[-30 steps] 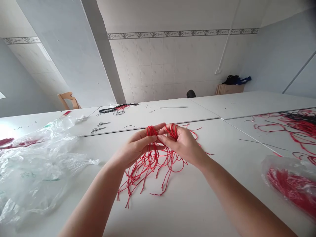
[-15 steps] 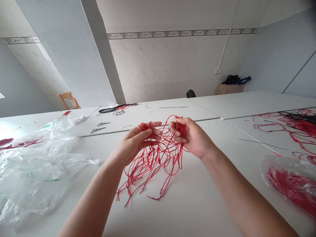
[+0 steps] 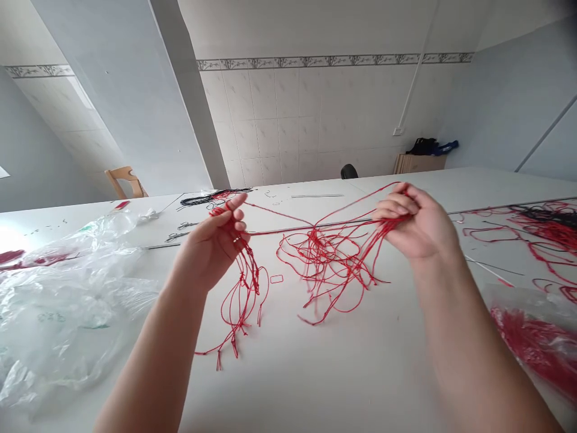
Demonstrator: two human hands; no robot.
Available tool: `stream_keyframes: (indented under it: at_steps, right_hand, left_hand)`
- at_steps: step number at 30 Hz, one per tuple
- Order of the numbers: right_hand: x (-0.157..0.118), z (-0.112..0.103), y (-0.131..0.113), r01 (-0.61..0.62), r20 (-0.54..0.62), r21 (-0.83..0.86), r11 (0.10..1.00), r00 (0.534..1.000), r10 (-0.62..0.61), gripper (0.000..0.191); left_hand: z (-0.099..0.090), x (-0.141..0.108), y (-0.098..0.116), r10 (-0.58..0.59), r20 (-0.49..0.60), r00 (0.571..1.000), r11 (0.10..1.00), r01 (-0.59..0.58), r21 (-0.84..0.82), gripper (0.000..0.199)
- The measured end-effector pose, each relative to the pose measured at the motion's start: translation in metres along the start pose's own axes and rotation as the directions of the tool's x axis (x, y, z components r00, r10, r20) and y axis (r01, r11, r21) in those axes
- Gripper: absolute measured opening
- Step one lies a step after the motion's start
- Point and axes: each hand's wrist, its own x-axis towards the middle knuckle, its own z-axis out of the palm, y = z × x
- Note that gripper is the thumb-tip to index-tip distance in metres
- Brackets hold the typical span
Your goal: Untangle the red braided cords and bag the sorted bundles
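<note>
My left hand is closed round several knotted red cords, whose ends hang down in front of the table. On the other side my right hand is raised and closed on more red cords. Taut strands run from both hands to a tangled clump of red cord midway between them. Loops and loose ends trail below the clump. A small red rectangular loop lies on the white table beside the left bundle.
Crumpled clear plastic bags cover the left side. Scissors and a black cord bundle lie behind my left hand. At right are a red-and-black cord pile and a bag of red cord. A wooden chair stands beyond the table.
My hands have moved apart, left hand to the left and right hand up and right. The cords between them have pulled taut, with a tangle in the middle. The small red loop now shows.
</note>
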Motion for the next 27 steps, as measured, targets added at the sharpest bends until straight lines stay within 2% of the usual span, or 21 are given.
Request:
stream_keyframes:
  at_steps: [4,7,10,12,15,18,20,22,24,27]
  right_hand:
    - [0.003,-0.025,-0.023,0.13,-0.051,-0.048,0.99,0.99,-0.133,0.027]
    - [-0.003,-0.035,-0.035,0.205,-0.114,-0.069,0.976,0.971,-0.212,0.032]
    - [-0.01,-0.032,-0.038,0.202,-0.173,0.094,0.975,0.968,-0.184,0.03]
    - [-0.011,-0.024,-0.034,0.163,-0.156,0.206,0.965,0.979,-0.132,0.024]
    - [-0.009,-0.004,-0.017,0.081,-0.077,0.228,0.97,0.995,-0.065,0.019]
    - [-0.012,0.02,0.012,-0.073,0.055,0.173,0.982,0.996,0.065,0.016]
    - [-0.019,0.035,0.036,-0.21,0.153,0.084,0.974,0.969,0.196,0.013]
    - [-0.028,0.046,0.058,-0.307,0.242,-0.088,0.948,0.916,0.319,0.016]
    - [-0.037,0.053,0.074,-0.306,0.288,-0.277,0.911,0.878,0.383,0.026]
    - [-0.044,0.056,0.086,-0.169,0.314,-0.48,0.861,0.883,0.348,0.03]
  left_hand:
    - [-0.008,-0.001,0.022,0.068,-0.054,0.996,0.983,-0.076,-0.169,0.044]
    - [-0.013,-0.006,0.037,0.135,-0.088,0.987,0.963,-0.151,-0.223,0.047]
    - [-0.014,-0.009,0.044,0.139,-0.097,0.986,0.967,-0.156,-0.203,0.047]
    - [-0.012,-0.009,0.041,0.101,-0.095,0.99,0.978,-0.116,-0.172,0.045]
    - [-0.006,-0.004,0.021,0.014,-0.033,0.999,0.996,-0.017,-0.083,0.042]
    - [0.001,0.0,-0.009,-0.109,0.077,0.991,0.993,0.105,0.062,0.035]
    - [0.004,0.001,-0.026,-0.197,0.124,0.973,0.97,0.175,0.17,0.032]
    - [0.005,0.0,-0.038,-0.262,0.167,0.951,0.943,0.215,0.254,0.033]
    - [0.004,-0.002,-0.044,-0.299,0.217,0.929,0.925,0.227,0.304,0.034]
    - [0.002,-0.003,-0.047,-0.321,0.264,0.91,0.912,0.221,0.346,0.035]
